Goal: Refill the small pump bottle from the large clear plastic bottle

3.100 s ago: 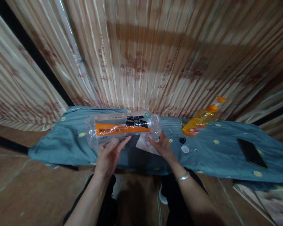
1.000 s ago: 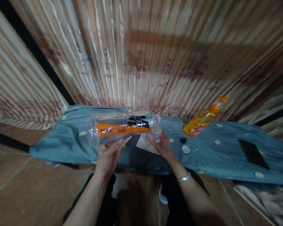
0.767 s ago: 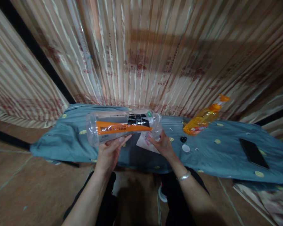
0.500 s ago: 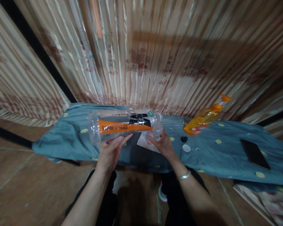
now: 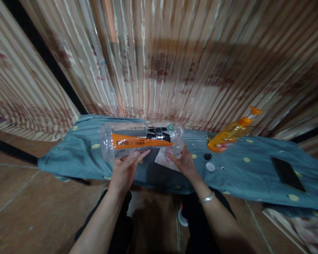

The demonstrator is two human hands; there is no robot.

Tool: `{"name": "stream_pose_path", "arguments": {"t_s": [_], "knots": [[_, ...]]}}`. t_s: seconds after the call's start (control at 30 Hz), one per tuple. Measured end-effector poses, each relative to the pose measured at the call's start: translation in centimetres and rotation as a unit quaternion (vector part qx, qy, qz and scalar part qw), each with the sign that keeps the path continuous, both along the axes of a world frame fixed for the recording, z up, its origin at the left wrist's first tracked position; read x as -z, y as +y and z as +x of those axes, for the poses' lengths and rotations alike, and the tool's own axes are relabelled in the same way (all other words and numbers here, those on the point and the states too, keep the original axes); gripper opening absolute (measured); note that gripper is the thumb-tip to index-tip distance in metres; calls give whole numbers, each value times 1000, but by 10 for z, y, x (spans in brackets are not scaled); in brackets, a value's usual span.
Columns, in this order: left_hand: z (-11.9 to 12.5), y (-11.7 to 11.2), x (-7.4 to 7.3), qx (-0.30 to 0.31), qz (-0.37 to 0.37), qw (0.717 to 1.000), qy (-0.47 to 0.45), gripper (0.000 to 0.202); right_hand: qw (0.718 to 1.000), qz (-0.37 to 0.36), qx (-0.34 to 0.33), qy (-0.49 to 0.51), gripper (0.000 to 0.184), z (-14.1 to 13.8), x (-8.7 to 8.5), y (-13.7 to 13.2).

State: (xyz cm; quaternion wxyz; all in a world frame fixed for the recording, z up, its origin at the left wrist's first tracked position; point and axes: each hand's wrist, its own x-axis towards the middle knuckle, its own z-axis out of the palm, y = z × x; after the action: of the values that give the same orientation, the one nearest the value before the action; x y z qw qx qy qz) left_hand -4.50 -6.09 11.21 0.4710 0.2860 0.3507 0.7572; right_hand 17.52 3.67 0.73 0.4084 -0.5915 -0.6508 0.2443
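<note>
A large clear plastic bottle with an orange and black label lies sideways in the air between my hands. My left hand grips its lower side near the base, thumb along the label. At the narrow right end my right hand is closed round the clear plastic near the neck; some of its fingers are hidden. Whether that rounded clear part is one piece with the bottle, I cannot tell. Below the neck, close to my right hand, is a white tissue or packet with red print.
A blue patterned cloth covers the bench. To the right are an orange pump bottle, a small black item, a white disc and a dark phone. A pleated curtain hangs behind.
The view has shifted very slightly. Both hands keep the same hold on the plastic bottle, which has barely moved.
</note>
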Motion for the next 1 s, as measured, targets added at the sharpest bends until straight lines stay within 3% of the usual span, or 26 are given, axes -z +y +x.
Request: {"name": "stream_pose_path", "arguments": {"t_s": [1.0], "knots": [[0,0,-2,5,-6,1000,8,56,1000,14,9,-19,71,1,4,2]]}}
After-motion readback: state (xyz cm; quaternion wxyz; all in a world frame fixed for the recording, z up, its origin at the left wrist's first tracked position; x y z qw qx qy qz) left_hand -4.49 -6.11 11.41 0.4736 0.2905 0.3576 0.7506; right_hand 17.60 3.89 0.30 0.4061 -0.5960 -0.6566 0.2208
